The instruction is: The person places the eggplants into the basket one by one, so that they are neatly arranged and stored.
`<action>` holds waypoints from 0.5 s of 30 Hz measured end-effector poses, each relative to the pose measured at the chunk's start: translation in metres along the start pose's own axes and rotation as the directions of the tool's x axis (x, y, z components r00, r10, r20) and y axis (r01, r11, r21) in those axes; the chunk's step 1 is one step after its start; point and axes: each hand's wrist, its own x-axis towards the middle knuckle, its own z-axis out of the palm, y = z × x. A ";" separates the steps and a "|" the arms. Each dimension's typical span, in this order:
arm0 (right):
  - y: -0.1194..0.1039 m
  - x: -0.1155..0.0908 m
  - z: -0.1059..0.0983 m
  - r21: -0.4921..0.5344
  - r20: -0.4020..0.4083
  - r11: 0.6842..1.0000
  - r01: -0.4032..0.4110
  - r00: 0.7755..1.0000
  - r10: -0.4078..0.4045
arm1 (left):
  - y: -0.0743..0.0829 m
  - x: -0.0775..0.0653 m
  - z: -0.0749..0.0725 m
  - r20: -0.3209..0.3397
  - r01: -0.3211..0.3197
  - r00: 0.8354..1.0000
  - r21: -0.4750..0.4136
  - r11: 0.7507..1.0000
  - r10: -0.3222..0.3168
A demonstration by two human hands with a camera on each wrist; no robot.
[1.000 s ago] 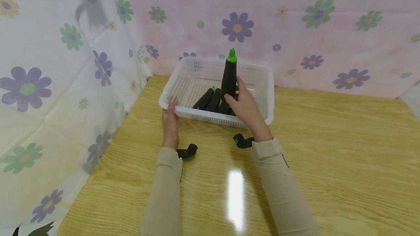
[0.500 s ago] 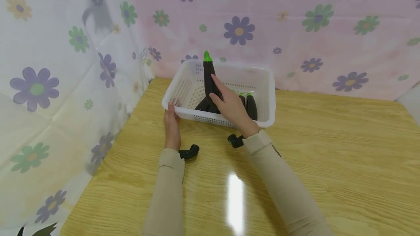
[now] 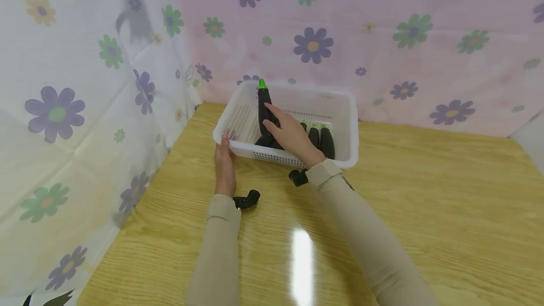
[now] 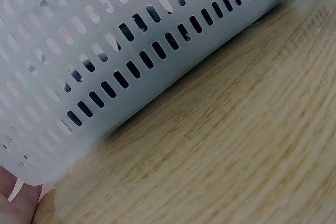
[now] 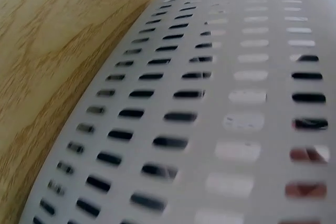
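In the head view my right hand [image 3: 291,133] grips a dark eggplant [image 3: 264,112] with a bright green stem end, held upright over the left half of a white plastic basket [image 3: 350,112]. More eggplants [image 3: 327,143] lie inside, several to the right of the hand and a few dark ones beneath it. My left hand [image 3: 225,166] holds the basket's front left corner, thumb at the rim. In the left wrist view, part of that hand [image 4: 21,205] shows at the basket's lower corner. The right wrist view has only the slotted basket wall [image 5: 210,108], hiding the right hand's grip.
The basket stands on a wood-grain table [image 3: 425,211] near its back edge. Flower-printed cloth [image 3: 272,13] hangs behind it and along the left side. Each wrist carries a small black camera mount [image 3: 248,199].
My right hand has carried the eggplant leftward across the basket and then lowered it slightly. Eggplants at the right of the basket have come into view. The left hand stays at the corner.
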 end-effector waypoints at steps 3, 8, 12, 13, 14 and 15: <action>0.000 0.006 0.005 0.020 0.027 0.998 -0.063 0.998 0.062 | -0.003 0.000 -0.002 0.000 0.015 1.000 -0.005 1.000 -0.015; 0.002 0.016 0.014 0.004 0.087 0.992 -0.129 0.988 0.128 | 0.006 -0.009 0.000 0.035 0.023 0.999 -0.020 1.000 -0.022; 0.001 0.024 0.018 -0.038 0.128 0.991 -0.131 0.983 0.135 | 0.015 -0.011 0.002 0.057 -0.002 0.998 -0.024 1.000 0.004; 0.000 0.026 0.019 -0.040 0.146 0.990 -0.133 0.980 0.137 | 0.014 -0.009 0.002 0.056 -0.006 0.998 -0.026 1.000 0.008; -0.001 0.028 0.019 -0.043 0.165 0.990 -0.133 0.977 0.138 | 0.013 -0.008 0.002 0.051 -0.005 0.999 -0.029 1.000 0.006; -0.002 0.029 0.020 -0.044 0.184 0.990 -0.132 0.973 0.138 | 0.013 -0.008 0.002 0.051 -0.006 0.999 -0.033 0.999 0.008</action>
